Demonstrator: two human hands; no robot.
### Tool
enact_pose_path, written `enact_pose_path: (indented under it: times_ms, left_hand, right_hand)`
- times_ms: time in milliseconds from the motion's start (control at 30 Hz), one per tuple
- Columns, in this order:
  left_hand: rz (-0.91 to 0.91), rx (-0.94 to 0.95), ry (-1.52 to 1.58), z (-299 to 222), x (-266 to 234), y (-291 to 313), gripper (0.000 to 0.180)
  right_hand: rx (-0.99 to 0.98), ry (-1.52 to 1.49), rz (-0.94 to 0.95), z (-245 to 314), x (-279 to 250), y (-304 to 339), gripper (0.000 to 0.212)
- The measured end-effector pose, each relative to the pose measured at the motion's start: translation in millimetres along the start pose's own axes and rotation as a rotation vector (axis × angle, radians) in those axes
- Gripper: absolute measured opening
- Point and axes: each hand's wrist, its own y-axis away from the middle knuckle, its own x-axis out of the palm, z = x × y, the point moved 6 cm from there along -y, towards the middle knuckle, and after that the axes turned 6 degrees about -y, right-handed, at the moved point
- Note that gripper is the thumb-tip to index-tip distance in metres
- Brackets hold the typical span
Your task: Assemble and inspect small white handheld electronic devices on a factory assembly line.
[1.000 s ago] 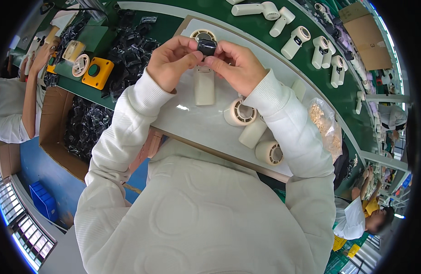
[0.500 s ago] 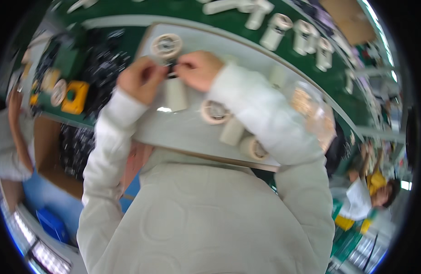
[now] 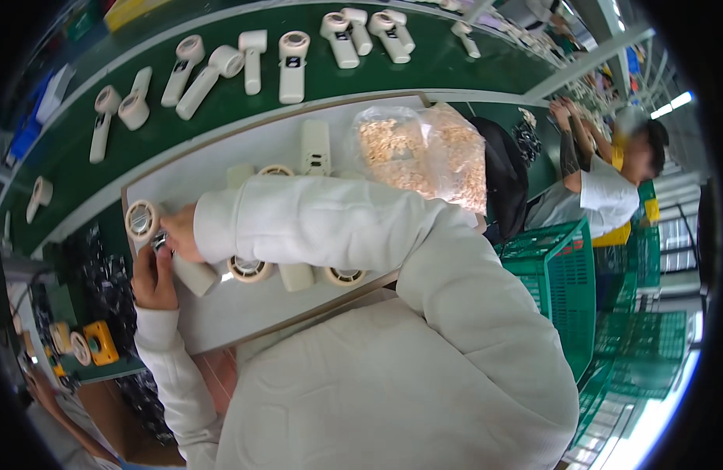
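Observation:
A white handheld fan point(image 3: 195, 277) with a cream ring round its head lies slanted over the left end of a pale work board point(image 3: 244, 325). My left hand point(image 3: 154, 280) is closed at the fan's neck from the near side. From the right, my right hand point(image 3: 184, 233) pinches the same spot, beside a dark shiny part point(image 3: 159, 240) mostly covered by fingers. Near my right sleeve are more fan pieces: a round-headed one point(image 3: 250, 269), another ring point(image 3: 346, 276) and a white handle shell point(image 3: 315, 147). The sleeve hides some of them.
Several white fans point(image 3: 293, 69) lie along the green belt point(image 3: 220, 117) beyond the board. Clear bags of small beige parts point(image 3: 393, 149) rest at its right end, near a black bag point(image 3: 498, 176) and green crate point(image 3: 569, 294). A co-worker point(image 3: 604, 192) sits at right.
The view has turned, so the board and my hands appear farther left and lower, and the green crate shows. Both hands stay at the fan's neck; the fan is now slanted.

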Motion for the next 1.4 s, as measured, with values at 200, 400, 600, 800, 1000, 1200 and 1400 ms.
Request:
enact_pose_path:
  times_ms: [200,400,600,800,1000,1200,1400]
  left_hand:
    - [-0.136,-0.057,0.534,42.5,-12.0,12.0,0.044]
    - [-0.110,0.065,0.552,3.0,-25.3,-6.7,0.047]
    - [-0.381,0.064,0.474,-26.8,-37.9,11.2,0.039]
    - [-0.390,0.157,0.386,-75.0,-48.1,16.6,0.038]
    - [-0.331,0.132,0.443,-88.7,-58.4,18.0,0.039]
    - [-0.368,0.179,0.499,-75.7,-70.0,19.6,0.038]
    - [-0.411,0.213,0.499,-105.8,-76.7,-4.2,0.035]
  right_hand:
    - [-0.311,-0.382,-0.195,27.8,-10.7,-3.4,0.027]
    - [-0.368,-0.399,-0.373,47.9,-49.5,21.9,0.026]
    - [-0.570,-0.366,-0.428,63.3,-59.6,34.5,0.024]
    - [-0.625,-0.468,-0.404,68.8,-64.9,40.7,0.026]
    - [-0.539,-0.595,-0.281,75.2,-75.5,50.7,0.026]
    - [-0.667,-0.627,-0.311,82.4,-74.0,43.6,0.021]
    - [-0.630,-0.770,-0.403,85.7,-94.4,46.0,0.016]
